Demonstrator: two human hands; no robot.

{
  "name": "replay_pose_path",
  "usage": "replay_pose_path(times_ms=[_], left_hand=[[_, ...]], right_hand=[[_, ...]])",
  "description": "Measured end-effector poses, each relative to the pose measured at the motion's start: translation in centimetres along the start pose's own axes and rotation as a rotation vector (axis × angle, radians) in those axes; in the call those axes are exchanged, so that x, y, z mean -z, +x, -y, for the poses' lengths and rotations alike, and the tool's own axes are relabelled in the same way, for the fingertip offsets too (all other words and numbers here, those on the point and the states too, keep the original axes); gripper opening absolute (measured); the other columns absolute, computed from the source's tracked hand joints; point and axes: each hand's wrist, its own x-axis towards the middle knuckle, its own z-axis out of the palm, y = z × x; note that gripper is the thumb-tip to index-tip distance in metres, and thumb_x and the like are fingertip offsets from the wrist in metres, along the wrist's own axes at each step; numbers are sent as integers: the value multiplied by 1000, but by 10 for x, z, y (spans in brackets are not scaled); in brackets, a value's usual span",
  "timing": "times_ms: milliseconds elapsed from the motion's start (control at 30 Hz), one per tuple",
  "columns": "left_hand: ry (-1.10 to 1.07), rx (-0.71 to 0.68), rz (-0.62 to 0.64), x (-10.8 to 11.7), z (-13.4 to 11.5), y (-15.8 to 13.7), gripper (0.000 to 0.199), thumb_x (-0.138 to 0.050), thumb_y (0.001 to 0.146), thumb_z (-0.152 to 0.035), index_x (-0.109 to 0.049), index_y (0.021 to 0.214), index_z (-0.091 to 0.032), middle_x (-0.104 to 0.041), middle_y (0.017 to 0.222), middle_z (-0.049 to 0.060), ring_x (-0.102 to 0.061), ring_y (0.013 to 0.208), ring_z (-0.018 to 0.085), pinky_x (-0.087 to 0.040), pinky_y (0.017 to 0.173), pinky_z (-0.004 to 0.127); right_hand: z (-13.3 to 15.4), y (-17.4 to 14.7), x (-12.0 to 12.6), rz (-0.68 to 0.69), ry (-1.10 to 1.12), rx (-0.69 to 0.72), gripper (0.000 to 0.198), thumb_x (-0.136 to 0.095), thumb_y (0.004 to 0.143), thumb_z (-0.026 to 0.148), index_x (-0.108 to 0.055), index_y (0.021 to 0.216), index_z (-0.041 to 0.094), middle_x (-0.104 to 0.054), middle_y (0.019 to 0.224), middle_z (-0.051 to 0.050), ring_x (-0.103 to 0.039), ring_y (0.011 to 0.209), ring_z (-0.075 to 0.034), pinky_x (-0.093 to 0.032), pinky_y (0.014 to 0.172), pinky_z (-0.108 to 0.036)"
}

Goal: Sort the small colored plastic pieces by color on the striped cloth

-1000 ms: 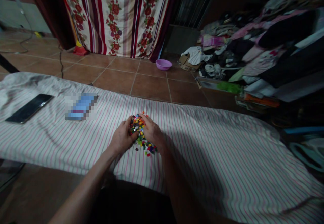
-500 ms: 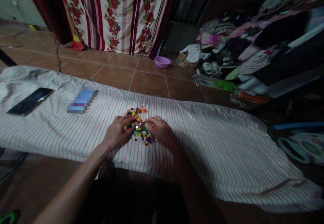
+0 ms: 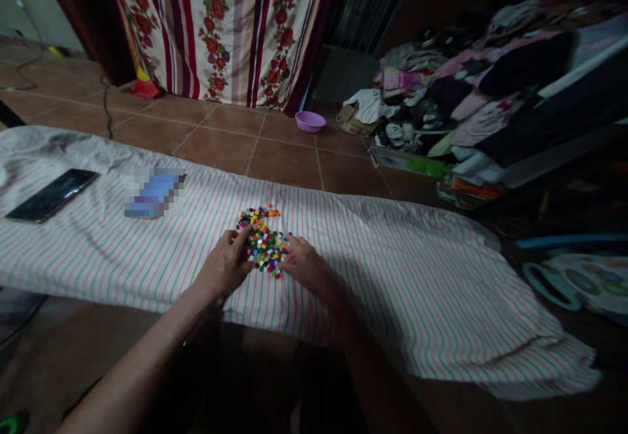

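A pile of small, many-coloured square pieces [image 3: 263, 243] lies spread on the striped cloth [image 3: 392, 277]. At the pile's left edge is my left hand [image 3: 226, 262], its thumb and fingers apart and touching the pieces. My right hand [image 3: 305, 262] rests against the right edge with its fingers slightly bent and spread. Neither hand shows a piece lifted in it. Parts of the pile's sides are hidden under my fingertips.
Two phones lie to the left on the cloth, a dark phone [image 3: 53, 195] and a lit phone with a blurred screen [image 3: 154, 193]. Beyond, on the tiled floor, are a purple basin [image 3: 311, 122] and a heap of clothes [image 3: 441, 93]. A floral curtain [image 3: 235, 35] hangs behind.
Both hands have drawn back from over the pile to its sides, so more pieces show between them. The pieces are gathered closer together. The view has shifted slightly.
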Motion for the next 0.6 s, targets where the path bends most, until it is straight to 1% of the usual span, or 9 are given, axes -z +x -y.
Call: replay_pose_path(times_ms=[100,267,333,433,500,567,600], left_hand=[[-45,0,-25,0,-1,4,59,-60,80,-27,-46,136,-20,-52,120,12,-62,96,20,-55,86,38],[-81,34,-83,3,4,7,49,-55,82,-25,-55,130,-21,-56,113,9,-63,90,16,-55,84,35],[-88,36,-84,6,5,7,44,-54,83,-26,-58,127,-20,-56,113,9,-62,89,16,-55,83,34],[-23,20,-113,14,0,6,36,-50,87,-30,-63,119,-20,-58,114,10,-60,94,20,-55,84,38],[70,-13,-157,18,-10,4,33,-47,89,-30,-65,114,-21,-60,114,11,-57,99,24,-54,86,43],[131,-65,-188,18,-25,-1,33,-44,90,-27,-65,114,-20,-61,114,12,-54,101,27,-54,86,46],[136,-105,-190,16,-33,-4,33,-44,90,-24,-64,115,-20,-60,115,12,-53,103,26,-54,87,46]], right_hand=[[8,13,-11,-33,64,17,55,-66,73,12,-57,127,13,-62,103,-10,-63,83,-20,-55,79,-32],[24,33,-24,-90,184,152,52,-61,78,12,-57,130,18,-62,108,-8,-64,86,-17,-54,88,-33],[31,38,-23,-91,222,197,48,-58,80,11,-60,127,19,-63,110,-8,-64,90,-17,-53,90,-33],[33,40,-13,-124,226,252,35,-53,85,13,-67,116,20,-65,112,-9,-64,97,-18,-52,94,-34],[26,36,-4,-202,180,220,29,-49,90,18,-69,112,19,-65,112,-10,-63,102,-21,-50,97,-36],[12,29,4,-308,97,137,32,-43,94,19,-68,114,18,-65,116,-13,-60,111,-24,-47,103,-42],[3,24,6,-356,44,94,34,-41,94,19,-67,117,16,-63,122,-16,-56,119,-27,-43,107,-46]])
